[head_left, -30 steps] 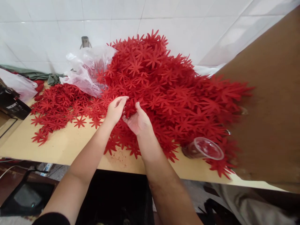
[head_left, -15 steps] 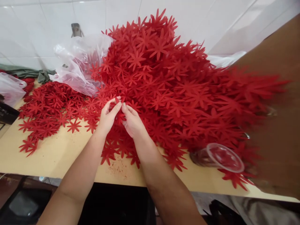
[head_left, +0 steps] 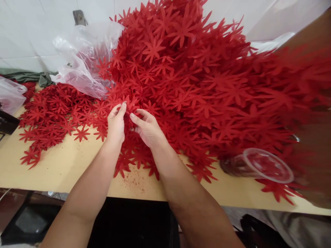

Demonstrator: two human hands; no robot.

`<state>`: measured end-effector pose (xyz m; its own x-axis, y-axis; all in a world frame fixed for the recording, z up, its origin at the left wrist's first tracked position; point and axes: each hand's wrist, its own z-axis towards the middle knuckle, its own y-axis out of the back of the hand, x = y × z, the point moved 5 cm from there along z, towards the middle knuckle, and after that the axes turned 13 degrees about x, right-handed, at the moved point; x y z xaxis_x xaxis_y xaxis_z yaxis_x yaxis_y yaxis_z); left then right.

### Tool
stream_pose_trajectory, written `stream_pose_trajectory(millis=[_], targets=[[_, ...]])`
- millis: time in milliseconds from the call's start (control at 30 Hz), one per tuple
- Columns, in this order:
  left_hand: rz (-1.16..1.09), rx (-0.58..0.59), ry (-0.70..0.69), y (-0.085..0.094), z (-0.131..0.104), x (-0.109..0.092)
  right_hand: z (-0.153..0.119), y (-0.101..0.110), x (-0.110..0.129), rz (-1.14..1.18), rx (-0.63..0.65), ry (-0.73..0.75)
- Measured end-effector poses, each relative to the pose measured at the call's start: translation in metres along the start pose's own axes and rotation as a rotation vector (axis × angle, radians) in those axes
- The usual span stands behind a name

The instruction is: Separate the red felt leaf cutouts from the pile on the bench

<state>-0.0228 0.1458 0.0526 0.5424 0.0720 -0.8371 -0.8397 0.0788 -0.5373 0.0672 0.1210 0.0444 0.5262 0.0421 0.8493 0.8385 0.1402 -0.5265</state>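
Close to the front of a large heap of red star-shaped fabric-like flowers (head_left: 181,75), both my hands work side by side. My left hand (head_left: 117,119) is closed in a pinch, thumb against forefinger, with a red flower (head_left: 132,102) at its fingertips; much of this flower blends into the heap behind. A small gap separates it from my right hand (head_left: 147,127), whose thumb and fingers are curved and apart with nothing visible between them. More red flowers (head_left: 124,162) hang below the hands near the table's front.
A clear plastic cup (head_left: 269,165) lies tilted at the right, beside a brown board (head_left: 314,165). Translucent plastic bags (head_left: 82,65) stand at the left, behind a smaller spread of flowers (head_left: 51,117). Red crumbs dot the tan table (head_left: 85,165). White tiles (head_left: 38,31) form the wall.
My hands have drawn apart from touching fingertips; the right thumb and fingers have spread. The view has shifted, so the heap appears higher and larger and the cup farther right.
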Motion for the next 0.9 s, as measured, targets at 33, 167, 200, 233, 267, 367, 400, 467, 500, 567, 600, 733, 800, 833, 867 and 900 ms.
stream_pose_trajectory(millis=[33,167,200,233,267,367,400,467,500,567,600,733,800,833,867,900], targets=[[-0.013,-0.004,-0.003,0.001,0.001,0.001,0.001,0.002,0.0,-0.01,0.002,0.005],[-0.062,-0.015,0.009,0.005,0.003,0.003,0.004,0.003,0.0,-0.02,0.036,0.02],[-0.076,-0.014,0.019,0.005,0.004,0.003,0.004,0.003,-0.001,-0.008,0.044,0.023],[-0.09,-0.011,0.033,0.006,0.004,0.003,0.004,0.003,-0.001,0.004,0.056,0.028],[-0.102,-0.008,0.051,0.007,0.005,0.003,0.004,0.002,-0.002,0.014,0.075,0.033],[-0.122,-0.022,0.114,0.011,0.008,0.003,0.004,0.001,-0.003,0.028,0.155,0.047],[-0.13,-0.038,0.13,0.013,0.01,0.002,0.004,0.002,-0.004,0.027,0.175,0.051],[-0.156,-0.073,0.148,0.016,0.012,0.001,0.005,0.003,-0.005,0.01,0.187,0.053],[-0.171,-0.085,0.151,0.017,0.012,-0.001,0.005,0.005,-0.005,-0.011,0.18,0.051],[-0.2,-0.1,0.152,0.017,0.013,-0.003,0.005,0.006,-0.006,-0.067,0.143,0.042],[-0.214,-0.106,0.153,0.016,0.012,-0.004,0.005,0.006,-0.005,-0.095,0.122,0.039],[-0.262,-0.111,0.153,0.013,0.009,-0.007,0.006,0.006,0.0,-0.138,0.033,0.06],[-0.288,-0.113,0.141,0.014,0.008,-0.009,0.005,0.007,0.004,-0.128,-0.001,0.081],[-0.307,-0.119,0.137,0.015,0.008,-0.011,0.005,0.008,0.006,-0.117,-0.01,0.1],[-0.33,-0.131,0.135,0.016,0.008,-0.012,0.005,0.009,0.008,-0.105,-0.012,0.123],[-0.353,-0.142,0.133,0.018,0.008,-0.013,0.005,0.01,0.01,-0.094,-0.009,0.15]])
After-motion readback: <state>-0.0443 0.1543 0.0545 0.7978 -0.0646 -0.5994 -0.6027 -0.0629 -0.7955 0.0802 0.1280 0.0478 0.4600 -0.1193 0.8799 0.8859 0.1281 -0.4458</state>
